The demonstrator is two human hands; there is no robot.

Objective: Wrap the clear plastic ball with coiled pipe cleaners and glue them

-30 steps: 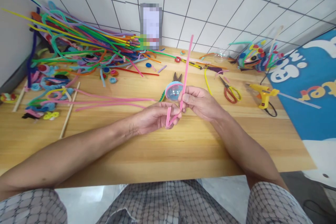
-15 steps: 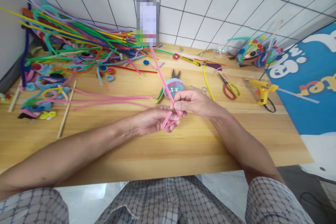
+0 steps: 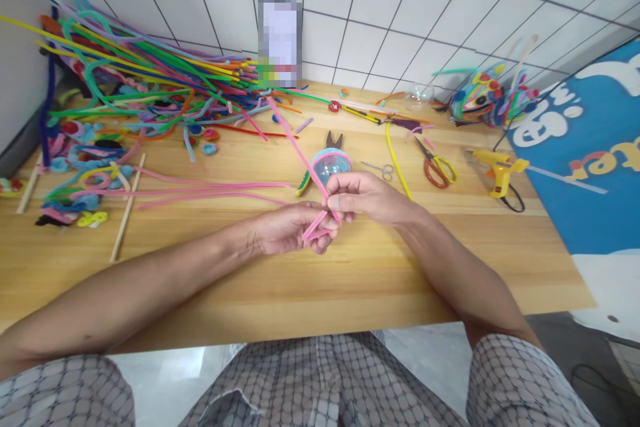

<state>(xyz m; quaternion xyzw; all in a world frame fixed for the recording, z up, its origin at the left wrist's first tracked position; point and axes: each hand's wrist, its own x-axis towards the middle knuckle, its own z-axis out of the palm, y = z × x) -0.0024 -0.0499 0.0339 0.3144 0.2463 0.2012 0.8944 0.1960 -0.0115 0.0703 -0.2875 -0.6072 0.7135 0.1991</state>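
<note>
A pink pipe cleaner (image 3: 301, 152) is pinched between my two hands over the middle of the table. Its lower end is bent into a small triangle-like loop, and its long straight end slants up and away to the left. My left hand (image 3: 295, 227) grips the bent part from the left, fingers curled round it. From the right, my right hand (image 3: 363, 197) pinches the pipe cleaner just above the bend with thumb and forefinger. Right behind the hands sits a clear dome (image 3: 333, 163) with a blue and pink rim, and dark-jawed pliers (image 3: 303, 183) lie partly beneath it.
More pink pipe cleaners (image 3: 215, 185) lie to the left, beside a wooden stick (image 3: 127, 207). A colourful pipe-cleaner pile (image 3: 165, 70) fills the back left. Small scissors (image 3: 384, 171), larger scissors (image 3: 437, 170) and a yellow glue gun (image 3: 501, 172) lie on the right. A blurred phone-like rectangle (image 3: 280, 40) stands behind.
The pipe cleaner's long end has swung to the left. The bent loop has shifted slightly left, while both hands keep their grip almost in place.
</note>
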